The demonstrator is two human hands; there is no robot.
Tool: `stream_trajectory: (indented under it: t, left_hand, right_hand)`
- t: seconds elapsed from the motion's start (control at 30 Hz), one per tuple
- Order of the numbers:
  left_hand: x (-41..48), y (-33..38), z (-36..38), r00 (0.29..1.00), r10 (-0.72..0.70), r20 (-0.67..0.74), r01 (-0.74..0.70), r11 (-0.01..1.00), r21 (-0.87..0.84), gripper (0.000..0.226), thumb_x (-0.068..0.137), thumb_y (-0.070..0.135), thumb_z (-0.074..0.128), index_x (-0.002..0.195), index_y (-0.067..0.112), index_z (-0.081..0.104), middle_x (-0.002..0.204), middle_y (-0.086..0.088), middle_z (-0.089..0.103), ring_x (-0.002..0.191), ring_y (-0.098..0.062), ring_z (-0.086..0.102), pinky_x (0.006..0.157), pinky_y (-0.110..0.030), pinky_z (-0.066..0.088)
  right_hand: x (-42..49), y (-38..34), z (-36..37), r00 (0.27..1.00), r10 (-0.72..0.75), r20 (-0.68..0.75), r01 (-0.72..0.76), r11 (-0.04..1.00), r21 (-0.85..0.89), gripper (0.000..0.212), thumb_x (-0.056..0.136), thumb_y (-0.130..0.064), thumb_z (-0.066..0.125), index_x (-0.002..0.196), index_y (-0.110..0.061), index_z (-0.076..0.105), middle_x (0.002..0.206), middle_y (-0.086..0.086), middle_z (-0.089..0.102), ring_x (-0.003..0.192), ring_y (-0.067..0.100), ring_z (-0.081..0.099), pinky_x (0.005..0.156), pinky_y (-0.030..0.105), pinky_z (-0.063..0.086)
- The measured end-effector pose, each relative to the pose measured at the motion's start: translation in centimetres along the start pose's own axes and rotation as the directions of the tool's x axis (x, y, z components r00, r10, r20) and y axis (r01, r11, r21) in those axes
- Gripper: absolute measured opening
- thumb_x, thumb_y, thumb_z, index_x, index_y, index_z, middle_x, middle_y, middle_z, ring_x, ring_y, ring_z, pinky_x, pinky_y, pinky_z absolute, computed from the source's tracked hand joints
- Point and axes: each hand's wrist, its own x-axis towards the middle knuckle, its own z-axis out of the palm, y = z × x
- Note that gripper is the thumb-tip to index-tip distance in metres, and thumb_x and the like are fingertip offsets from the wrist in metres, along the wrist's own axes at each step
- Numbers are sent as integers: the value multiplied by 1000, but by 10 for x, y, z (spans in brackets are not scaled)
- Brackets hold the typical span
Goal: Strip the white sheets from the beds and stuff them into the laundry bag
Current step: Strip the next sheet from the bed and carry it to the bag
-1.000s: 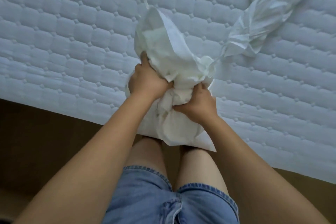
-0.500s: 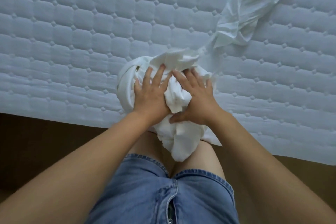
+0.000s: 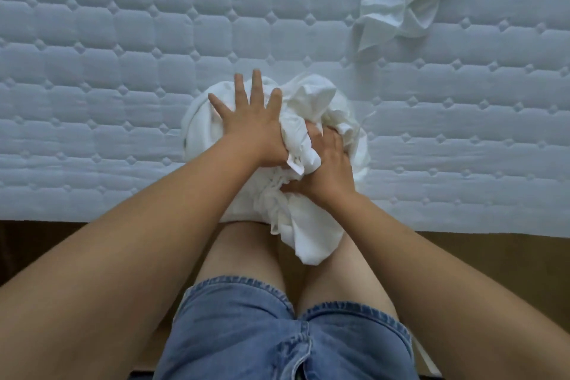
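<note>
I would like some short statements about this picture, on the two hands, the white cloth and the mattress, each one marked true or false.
1. The left hand lies flat, fingers spread, on the white bundle. True.
2. The right hand hangs free, away from the bundle. False: its fingers dig into the cloth and grip it.
3. A second crumpled sheet lies on the mattress, at the far right. True.
4. A smooth sheet covers the whole mattress. False: its quilted surface shows bare.
5. The person wears long dark trousers. False: they wear blue denim shorts.
</note>
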Motion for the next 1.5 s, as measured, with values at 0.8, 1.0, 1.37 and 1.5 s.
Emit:
stream_trajectory:
  t: [0.8,1.0,1.37,1.5]
  left_hand:
    - [97,4,-14,961,190,201,-190,982,-19,148,3,92,62,140,45,31,144,6,44,128,-27,46,108,-46,36]
    - [42,0,-22,993,114,-9,-114,993,-6,125,42,78,72,145,22,31,145,-15,37,131,-36,38,105,-46,36]
    - [-84,95,-47,919,354,-171,-358,934,7,124,36,83,65,141,24,34,136,-9,45,125,-32,43,94,-42,40]
    - [-160,178,-19,844,498,-199,-510,860,-12,113,48,74,74,138,18,36,133,-10,43,122,-31,46,91,-42,42]
  right_hand:
    - [-20,16,20,775,617,-134,-449,688,571,142,46,-68,79,150,-28,-9,144,11,29,133,31,28,105,47,28]
    - [-31,9,23,755,618,-218,-458,736,498,113,33,-82,68,124,-17,49,117,2,58,112,24,54,89,42,49]
    - [-174,43,-45,699,638,-323,-333,690,643,79,51,-68,77,113,-25,56,99,-8,64,91,16,62,64,27,40]
    - [-282,93,-52,546,730,-410,-324,636,700,89,51,-71,75,122,-22,53,107,-5,64,97,18,62,68,28,42]
